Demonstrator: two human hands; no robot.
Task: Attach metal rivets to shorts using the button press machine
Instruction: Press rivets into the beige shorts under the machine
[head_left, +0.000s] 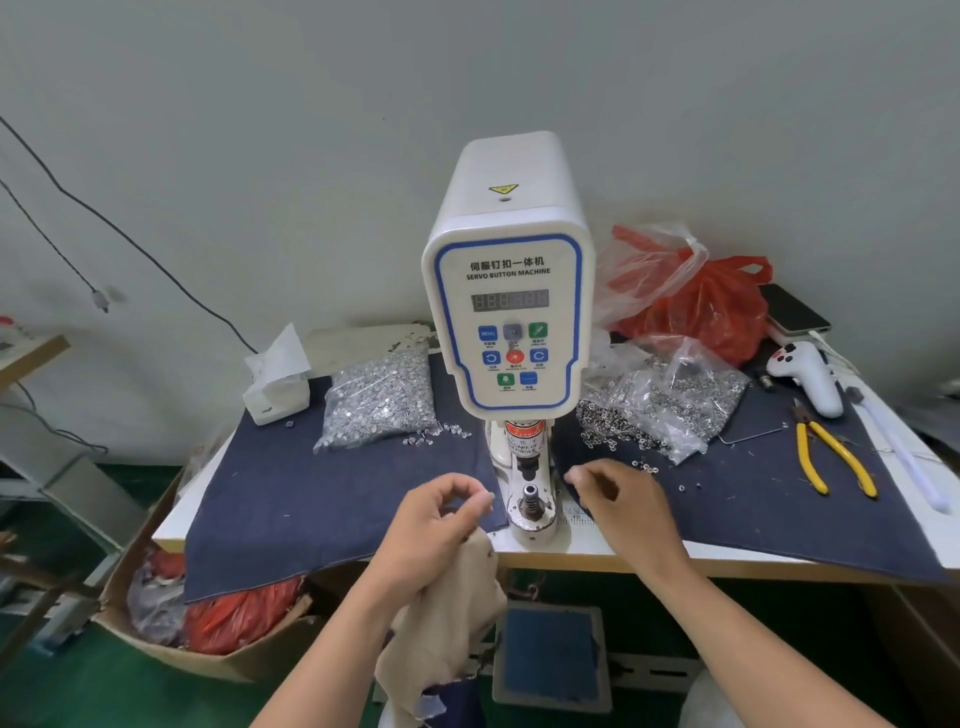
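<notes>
Hands hover in front of the servo button machine (509, 291) on the bench (613, 545), one on each side of its lower die (531, 501). The left hand (436, 525) has thumb and forefinger curled toward each other, whether pinching a rivet I cannot tell, while beige shorts (447, 618) hang beneath its palm. The right hand (618, 499) is loosely curled over the denim cloth (291, 499), holding nothing visible, near loose rivets (644, 467) spilled from a clear bag (670, 400).

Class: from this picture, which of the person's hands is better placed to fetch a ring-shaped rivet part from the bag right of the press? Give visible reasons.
Probably the right hand: it hovers beside the loose rings spilled from that bag, holding nothing visible. The left hand holds the beige shorts.
</notes>
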